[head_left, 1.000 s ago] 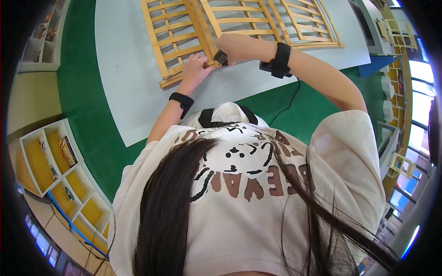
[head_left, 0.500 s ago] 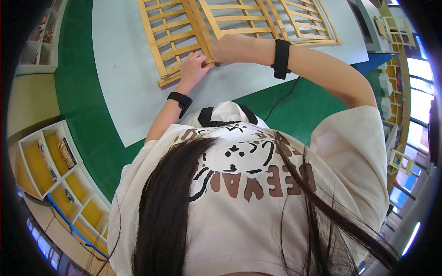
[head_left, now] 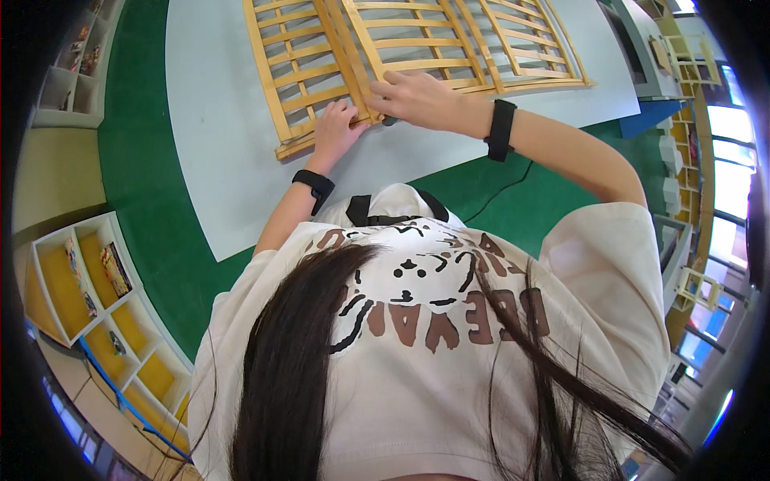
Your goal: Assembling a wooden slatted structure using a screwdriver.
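A slatted wooden frame (head_left: 348,60) in pale yellowish wood, with several panels side by side, lies at the far side. My left hand (head_left: 338,130) is closed with bent fingers on the near corner of its left panel, at the end of the bottom rail. Just to the right, my right hand (head_left: 417,100) is closed over the joint between the left and middle panels. A small dark piece (head_left: 390,121) shows under the right fingers; its kind is hidden. Both wrists wear black bands.
The frame rests on a white sheet (head_left: 210,160) over a green floor (head_left: 132,172). A white shelf unit (head_left: 135,301) with yellow backs stands at left. A black cable (head_left: 504,188) runs near my right side. Grey and white furniture lines the right.
My right hand has turned and shifted slightly nearer, so its fingers and the dark piece beneath show more. The left hand stays at the frame's corner.
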A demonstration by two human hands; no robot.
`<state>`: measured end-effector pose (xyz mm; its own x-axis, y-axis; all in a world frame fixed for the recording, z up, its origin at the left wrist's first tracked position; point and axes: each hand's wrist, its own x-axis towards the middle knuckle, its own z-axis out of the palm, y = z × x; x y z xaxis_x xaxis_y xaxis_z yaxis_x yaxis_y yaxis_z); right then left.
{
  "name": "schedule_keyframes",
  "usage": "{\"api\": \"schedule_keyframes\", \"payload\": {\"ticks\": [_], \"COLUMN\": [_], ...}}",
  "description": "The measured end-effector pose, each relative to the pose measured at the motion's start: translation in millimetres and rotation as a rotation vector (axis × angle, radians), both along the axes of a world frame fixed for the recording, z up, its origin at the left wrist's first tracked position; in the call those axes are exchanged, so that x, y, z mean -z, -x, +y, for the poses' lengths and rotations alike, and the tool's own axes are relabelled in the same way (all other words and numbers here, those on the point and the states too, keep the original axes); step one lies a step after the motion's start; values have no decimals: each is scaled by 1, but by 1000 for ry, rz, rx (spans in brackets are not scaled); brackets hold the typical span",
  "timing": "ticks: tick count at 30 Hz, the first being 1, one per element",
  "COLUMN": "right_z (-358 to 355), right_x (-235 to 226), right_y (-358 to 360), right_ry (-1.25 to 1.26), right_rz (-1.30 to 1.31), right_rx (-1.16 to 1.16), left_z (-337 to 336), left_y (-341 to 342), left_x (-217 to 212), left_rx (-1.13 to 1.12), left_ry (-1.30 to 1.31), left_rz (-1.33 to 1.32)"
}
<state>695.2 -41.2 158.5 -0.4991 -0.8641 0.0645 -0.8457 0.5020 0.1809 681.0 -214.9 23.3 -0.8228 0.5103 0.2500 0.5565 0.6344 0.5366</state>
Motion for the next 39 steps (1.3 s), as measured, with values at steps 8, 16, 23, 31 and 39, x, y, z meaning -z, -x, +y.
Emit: {"api": "schedule_keyframes", "payload": {"ticks": [8, 16, 23, 31, 39], "right_z": [-13, -34, -20, 23, 29], "right_x": [-12, 44, 41, 24, 4], "right_y": [-23, -34, -34, 0, 32], "right_ry": [327, 1203, 1021, 819, 569], "right_rz": [-344, -102, -400, -869, -1245], "right_rx": [489, 865, 929, 438, 230], "left_z": [-1, 3, 1, 0, -2], "left_y": [-1, -4, -1, 2, 2], "left_x": [1, 1, -3, -1, -2], "left_rx": [2, -11, -9, 8, 8], "left_ry": [-26, -80, -40, -53, -11], "left_rz": [19, 27, -33, -27, -58]}}
